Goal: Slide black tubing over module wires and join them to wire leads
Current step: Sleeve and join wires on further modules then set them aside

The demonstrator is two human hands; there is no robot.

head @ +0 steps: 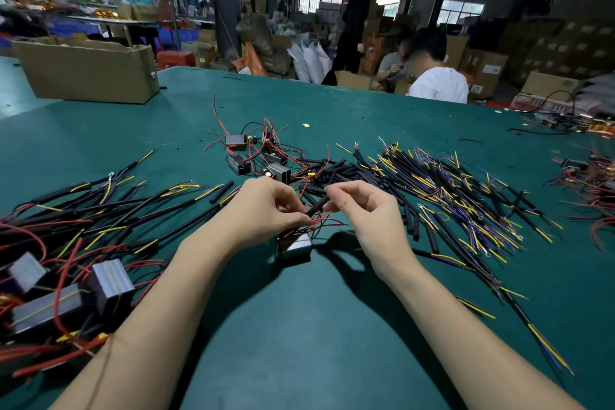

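Fingers of the right hand pinch a short piece of black tubing, thumb and forefinger closed on its upper end, the tube slanting down to the left toward the other hand. Left hand is curled in tight too, its fingertips pinching the thin red wires just at the tube's lower mouth. Those wires run down to a small grey module that sits on the green table right below both hands, between the wrists.

Out to the right, a big fan of wire leads lies spread across the table, black sleeves with yellow and purple ends. Just beyond the hands there is a loose heap of cut tubing pieces, and behind that a cluster of more modules with red wires. Over on the left, a pile of joined pieces, long black sleeves with red and yellow wires, and larger grey blocks near the left forearm. A cardboard box stands at the far left of the table. Across the far edge a person in a white shirt sits bent over.
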